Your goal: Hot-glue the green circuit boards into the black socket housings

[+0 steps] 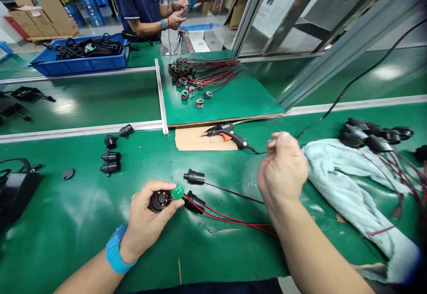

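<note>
My left hand [148, 220], with a blue wrist strap [116, 249], pinches a small round green circuit board [178, 191] between thumb and fingertips. A dark round part with copper-coloured contacts [160, 199] sits in the same grip, beside the board. Red and black wires [230, 218] run rightward from the board. A black plastic housing [195, 202] lies just behind the fingertips, and another housing with its own wire [195, 177] lies farther back. My right hand [283, 169] is raised over the table with fingers curled closed; whatever it holds, if anything, is hidden.
A glue gun [227, 134] rests on cardboard [187, 140]. Several black housings [110, 156] stand at left. Wired round boards [187, 80] are heaped on a green panel [216, 107]. A pale cloth [347, 183] lies at right. Opposite, a co-worker's hands [176, 16] are raised near a blue bin [80, 67].
</note>
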Action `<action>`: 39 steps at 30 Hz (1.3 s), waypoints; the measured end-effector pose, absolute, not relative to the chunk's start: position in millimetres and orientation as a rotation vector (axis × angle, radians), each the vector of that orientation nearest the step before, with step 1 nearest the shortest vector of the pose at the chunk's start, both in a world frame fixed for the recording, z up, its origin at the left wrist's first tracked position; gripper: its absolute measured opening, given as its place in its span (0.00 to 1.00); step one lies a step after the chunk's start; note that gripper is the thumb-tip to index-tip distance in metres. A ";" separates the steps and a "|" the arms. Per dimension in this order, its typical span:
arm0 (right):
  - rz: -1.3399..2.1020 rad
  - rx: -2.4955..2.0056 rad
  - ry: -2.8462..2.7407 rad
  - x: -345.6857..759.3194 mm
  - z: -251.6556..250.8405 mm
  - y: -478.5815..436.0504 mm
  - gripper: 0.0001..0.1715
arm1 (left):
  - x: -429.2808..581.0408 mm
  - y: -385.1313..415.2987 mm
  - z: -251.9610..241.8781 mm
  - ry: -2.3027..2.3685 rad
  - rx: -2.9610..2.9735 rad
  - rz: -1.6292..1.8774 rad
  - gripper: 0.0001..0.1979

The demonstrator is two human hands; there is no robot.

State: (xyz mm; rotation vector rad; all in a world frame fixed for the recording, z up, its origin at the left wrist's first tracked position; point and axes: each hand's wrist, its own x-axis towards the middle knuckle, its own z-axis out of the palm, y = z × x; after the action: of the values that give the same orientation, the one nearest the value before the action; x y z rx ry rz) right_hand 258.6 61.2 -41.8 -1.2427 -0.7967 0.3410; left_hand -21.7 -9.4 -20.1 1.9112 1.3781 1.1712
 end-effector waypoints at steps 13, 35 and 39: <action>1.673 -0.973 -1.259 179.1 -21.3 6.6 0.16 | -21.7 -7.1 -19.5 1.331 1.982 1.082 0.22; -0.086 -0.816 -2.143 192.8 -24.1 2.6 0.17 | -15.3 -1.6 -21.4 1.174 1.477 0.809 0.19; -0.281 -0.830 -2.231 189.3 -16.6 -2.0 0.16 | -13.0 -2.3 -16.1 1.094 1.374 0.797 0.21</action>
State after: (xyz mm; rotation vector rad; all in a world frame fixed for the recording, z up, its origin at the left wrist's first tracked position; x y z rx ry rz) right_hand 189.3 -2.0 -16.6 -0.8301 -2.2309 -0.2805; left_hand -13.0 -2.3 -16.1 1.3736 1.0939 0.7966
